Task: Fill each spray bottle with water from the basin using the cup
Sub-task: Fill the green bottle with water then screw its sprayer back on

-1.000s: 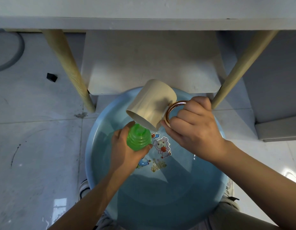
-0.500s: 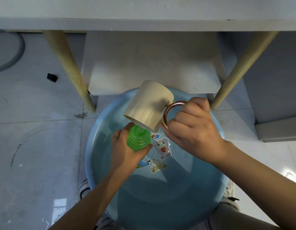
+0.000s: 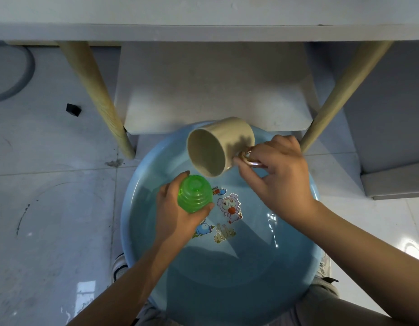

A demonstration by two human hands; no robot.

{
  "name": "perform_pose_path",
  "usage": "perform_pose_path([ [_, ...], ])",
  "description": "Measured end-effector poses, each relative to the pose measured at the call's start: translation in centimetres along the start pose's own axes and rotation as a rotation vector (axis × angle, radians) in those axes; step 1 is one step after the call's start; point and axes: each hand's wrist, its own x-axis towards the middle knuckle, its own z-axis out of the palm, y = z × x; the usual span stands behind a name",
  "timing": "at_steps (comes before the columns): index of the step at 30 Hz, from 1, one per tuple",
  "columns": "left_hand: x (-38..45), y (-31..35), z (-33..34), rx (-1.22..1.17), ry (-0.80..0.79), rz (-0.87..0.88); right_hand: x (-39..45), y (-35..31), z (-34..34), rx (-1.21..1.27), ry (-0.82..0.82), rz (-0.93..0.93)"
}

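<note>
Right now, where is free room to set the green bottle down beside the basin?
Bare floor tiles lie left of the basin, below the small black block and the left table leg. It is crowded over the basin: the left hand holds the bottle, the right hand the cup.

The bottle point(image 3: 194, 196) body is hidden inside the left hand point(image 3: 177, 215). The right hand point(image 3: 279, 182) covers part of the cup point(image 3: 217, 149) handle. Below both hands, the frame cuts the basin point(image 3: 133, 208).
</note>
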Motion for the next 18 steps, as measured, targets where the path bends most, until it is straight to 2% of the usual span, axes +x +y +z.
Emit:
perform_pose_path([
  [2, -0.1, 0.0, -0.1, -0.008, 0.001, -0.005, -0.5, 0.8, 0.5, -0.047, -0.024, 0.082],
  [4, -0.3, 0.0, -0.1, -0.016, 0.016, -0.003, -1.2, 1.9, 1.1, -0.119, -0.086, 0.078],
  [12, -0.4, -0.2, -0.3, -0.053, 0.058, -0.005, -4.7, 4.0, 3.7, -0.504, -0.553, -0.077],
  [18, -0.4, -0.4, -0.3, -0.057, 0.068, -0.008, -5.7, 3.8, 5.2, -0.407, -0.697, -0.114],
])
